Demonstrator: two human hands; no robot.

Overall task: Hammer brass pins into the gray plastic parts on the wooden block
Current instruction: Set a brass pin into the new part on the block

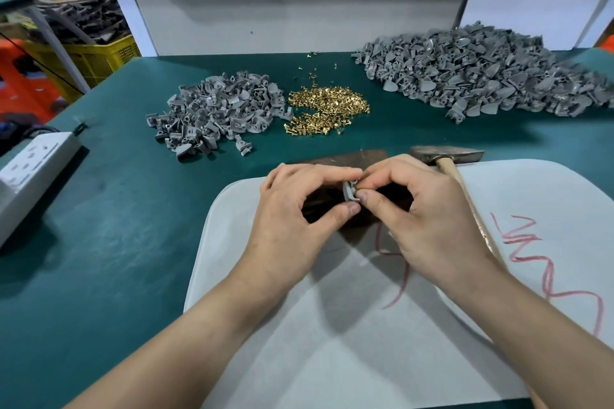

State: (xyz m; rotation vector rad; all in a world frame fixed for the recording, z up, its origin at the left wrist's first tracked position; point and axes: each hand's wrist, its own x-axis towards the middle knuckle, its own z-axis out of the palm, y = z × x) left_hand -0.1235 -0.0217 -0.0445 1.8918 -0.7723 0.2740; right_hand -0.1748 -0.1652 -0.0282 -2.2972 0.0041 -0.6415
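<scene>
My left hand (299, 209) pinches a small gray plastic part (349, 191) between thumb and fingers, just above the dark wooden block (335, 158). My right hand (422, 209) meets it from the right, its fingertips pinched at the part; whether a pin sits between them is hidden. The block is mostly covered by both hands. A hammer (447, 154) with a wooden handle lies to the right of the block, its head by the block's far corner. A heap of brass pins (327, 109) lies further back on the green table.
A smaller pile of gray parts (212, 116) lies left of the pins, a large pile (481, 73) at the back right. A white sheet (365, 325) with red scribbles covers the near table. A white power strip (30, 169) sits at the left edge.
</scene>
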